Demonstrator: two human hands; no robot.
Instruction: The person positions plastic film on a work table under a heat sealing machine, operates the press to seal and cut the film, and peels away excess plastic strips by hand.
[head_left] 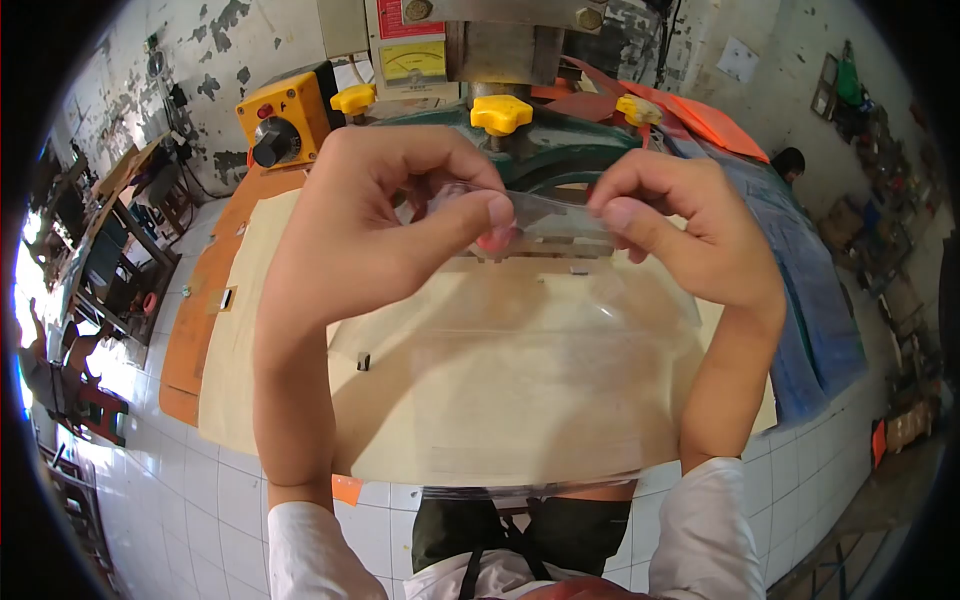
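A clear plastic sheet point(560, 222) is stretched between my two hands, above the pale board and in front of the green machine. My left hand point(400, 215) pinches its left part between thumb and fingers. A small red piece point(495, 240) shows beside that thumb, partly hidden. My right hand point(690, 225) pinches the sheet's right part with thumb and index finger. More clear plastic point(530, 390) lies over the pale board point(380, 420) and reaches its front edge. A small dark block point(363, 361) sits on the board near my left forearm.
Behind my hands stands a green machine point(570, 150) with yellow knobs point(500, 115). A yellow control box point(285, 118) with a black dial is at the back left. Blue sheeting point(800, 290) and orange material point(715, 120) lie on the right. Part of a person's head point(789, 163) shows behind.
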